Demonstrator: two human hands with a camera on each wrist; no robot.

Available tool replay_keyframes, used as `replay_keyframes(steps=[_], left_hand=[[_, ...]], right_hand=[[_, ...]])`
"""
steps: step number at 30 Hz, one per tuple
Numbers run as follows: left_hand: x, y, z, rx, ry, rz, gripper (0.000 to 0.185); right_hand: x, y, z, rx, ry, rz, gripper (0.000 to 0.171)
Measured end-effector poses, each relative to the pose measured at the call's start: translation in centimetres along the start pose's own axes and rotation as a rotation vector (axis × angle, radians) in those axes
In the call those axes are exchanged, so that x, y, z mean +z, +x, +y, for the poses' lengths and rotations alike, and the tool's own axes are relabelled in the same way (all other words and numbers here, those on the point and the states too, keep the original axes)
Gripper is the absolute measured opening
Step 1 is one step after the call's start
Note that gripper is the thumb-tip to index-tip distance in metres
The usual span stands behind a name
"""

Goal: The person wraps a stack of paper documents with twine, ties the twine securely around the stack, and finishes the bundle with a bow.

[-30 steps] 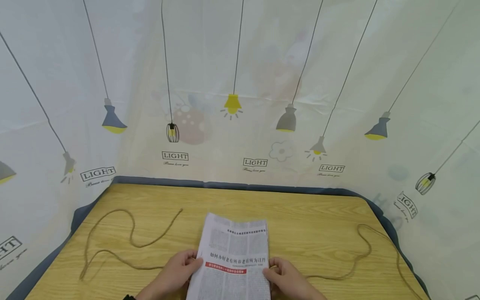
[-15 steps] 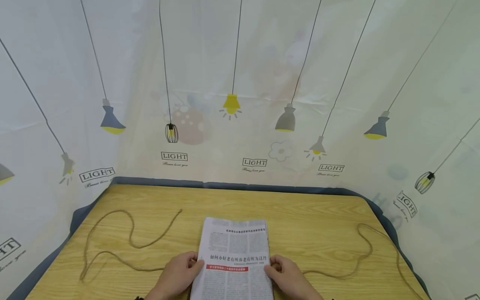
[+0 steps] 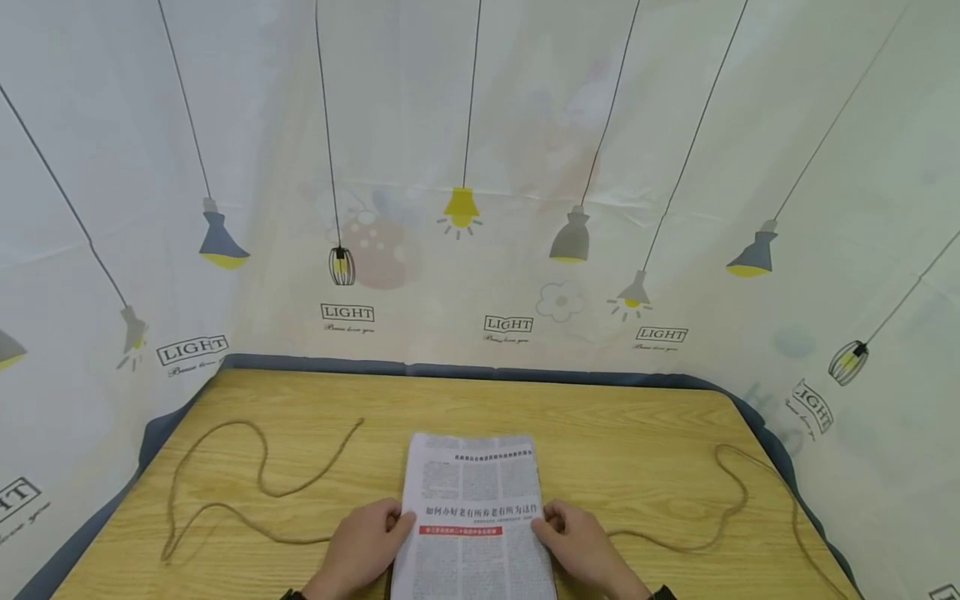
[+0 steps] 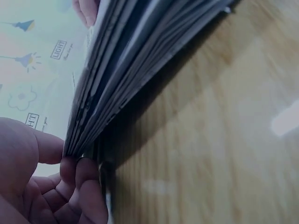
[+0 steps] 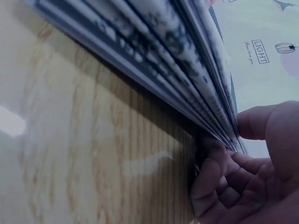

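Observation:
A folded stack of newspapers (image 3: 472,483), with a red banner and columns of print, is held between both hands near the front of the table. My left hand (image 3: 363,546) pinches its left edge, thumb on top and fingers curled beneath. On the opposite edge, my right hand (image 3: 585,546) grips in the same way. Both wrist views show the many layered sheets of the newspapers (image 4: 117,60) side-on, fanned apart toward the near end and squeezed thin between thumb and fingers. The lower end of the stack runs out of the head view.
A brown rope (image 3: 262,467) lies in loose curves on the left of the wooden table (image 3: 600,417), one part running toward my left hand. More rope (image 3: 738,500) curves over the right side. A lamp-printed curtain (image 3: 480,275) encloses the table's back and sides.
The newspapers have shifted slightly right and turned a little, and their far end sits slightly lower in view. Both hands keep their grip and have moved a little right with them.

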State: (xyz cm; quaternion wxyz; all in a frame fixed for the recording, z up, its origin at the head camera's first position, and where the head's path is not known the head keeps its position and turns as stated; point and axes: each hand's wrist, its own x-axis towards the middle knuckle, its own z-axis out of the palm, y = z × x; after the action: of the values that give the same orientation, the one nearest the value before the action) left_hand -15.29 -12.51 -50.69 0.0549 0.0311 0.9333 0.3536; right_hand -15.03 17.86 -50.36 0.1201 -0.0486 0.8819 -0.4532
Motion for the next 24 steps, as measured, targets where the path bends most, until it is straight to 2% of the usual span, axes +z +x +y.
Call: replay_keyframes(steps=[5,13,18,24], left_hand=[[0.26,0.20,0.31,-0.017,0.002,0.004,0.019],[0.40,0.44,0.42,-0.036,0.055,0.013,0.020],[0.59,0.75,0.25,-0.055,0.068,-0.001,0.023],[0.89,0.97,-0.14,-0.047,0.094,0.006,0.025]], right_hand=[[0.01,0.13,0.13,0.002,-0.022,0.021,0.025],[0.30,0.11,0.20,-0.003,-0.195,0.104,0.023],[0.45,0.20,0.32,-0.007,-0.293,0.128,0.023],[0.52,0.31,0.43,0.012,-0.368,0.137,0.025]])
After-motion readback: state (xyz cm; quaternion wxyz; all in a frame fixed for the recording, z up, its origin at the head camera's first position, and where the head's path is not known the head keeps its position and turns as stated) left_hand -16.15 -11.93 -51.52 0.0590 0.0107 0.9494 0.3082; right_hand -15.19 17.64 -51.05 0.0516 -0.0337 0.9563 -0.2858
